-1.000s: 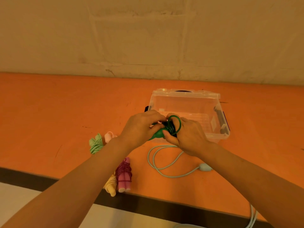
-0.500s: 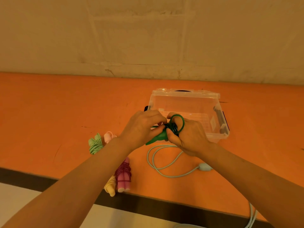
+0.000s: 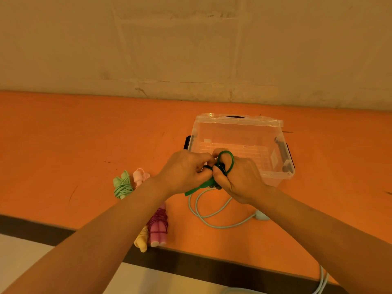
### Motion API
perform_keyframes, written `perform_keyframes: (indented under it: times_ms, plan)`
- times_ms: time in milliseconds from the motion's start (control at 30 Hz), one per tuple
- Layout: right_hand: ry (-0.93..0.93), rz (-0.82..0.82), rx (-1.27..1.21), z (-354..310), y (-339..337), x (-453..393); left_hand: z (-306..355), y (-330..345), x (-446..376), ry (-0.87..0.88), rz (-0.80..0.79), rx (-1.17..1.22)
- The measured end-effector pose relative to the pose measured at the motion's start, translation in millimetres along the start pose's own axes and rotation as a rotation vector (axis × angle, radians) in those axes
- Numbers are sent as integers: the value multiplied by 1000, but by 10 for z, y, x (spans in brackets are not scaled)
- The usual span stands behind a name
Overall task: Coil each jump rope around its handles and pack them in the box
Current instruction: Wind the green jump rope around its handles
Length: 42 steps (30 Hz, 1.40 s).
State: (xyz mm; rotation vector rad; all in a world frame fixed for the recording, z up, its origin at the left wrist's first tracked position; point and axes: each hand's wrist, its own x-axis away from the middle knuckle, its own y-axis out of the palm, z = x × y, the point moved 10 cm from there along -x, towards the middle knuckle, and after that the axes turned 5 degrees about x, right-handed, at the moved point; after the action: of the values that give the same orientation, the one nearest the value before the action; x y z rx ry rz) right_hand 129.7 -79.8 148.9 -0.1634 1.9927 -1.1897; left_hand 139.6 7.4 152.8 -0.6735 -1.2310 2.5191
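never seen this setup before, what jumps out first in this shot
Both hands, left hand and right hand, meet mid-frame gripping a dark green jump rope, one loop sticking up. Just behind them a clear plastic box sits open on the orange table. Left of the arms lie coiled ropes: light green and magenta.

six jump ropes [image 3: 220, 166], one clear box [image 3: 239, 132], two hands [image 3: 184, 175]

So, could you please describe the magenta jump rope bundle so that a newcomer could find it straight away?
Start at the clear plastic box on the orange table, then look toward the table's near edge, under the left forearm. The magenta jump rope bundle lies there beside a yellow bundle; it is the darkest coiled one.
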Motion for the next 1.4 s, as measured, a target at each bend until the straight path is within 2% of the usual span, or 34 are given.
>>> perform_keyframes:
  times_ms: [133, 300, 433, 500, 567, 633, 733, 800, 900, 1000, 1200, 1300, 1400]
  plan:
    - [1, -20, -24, 14, -15, 3, 33, -3, 43, -12, 20, -21]
    - [29, -44, -55, 84, -24, 34, -56, 134, 45, -100, -150, 101]
    - [62, -128, -74, 103, 39, -8, -81, 124, 19, -148, -232, 229]
    - [58, -164, -84, 98, 70, -2, -96, 128, 20, -164, -291, 182]
    - [43, -210, -98, 83, 110, 17, -85, 134, 30, -132, -302, -37]
    - [53, -268, -141, 70, 167, 36, -34, 67, 36, -66, -168, -281]
    - [133, -320, -302, 124, 243, 49, 6, 39, 103, 13, 18, -427]
    - [175, -321, -359, 165, 251, 38, -69, 30, 108, -47, 72, -388]
    - [195, -308, -374, 167, 245, 20, -174, 98, 121, -166, 24, -324]
    - [228, -243, -369, 146, 201, 8, -120, 114, 145, -118, 43, -463]
    - [447, -102, -274, 305, 100, -73, 127, 0, 175, 105, 253, -418]
    - [451, -130, -189, 318, 135, -155, 116, -54, 197, 118, 319, -394]
    - [467, -74, -302, 333, 79, -182, 108, -108, 206, 142, 368, -401]
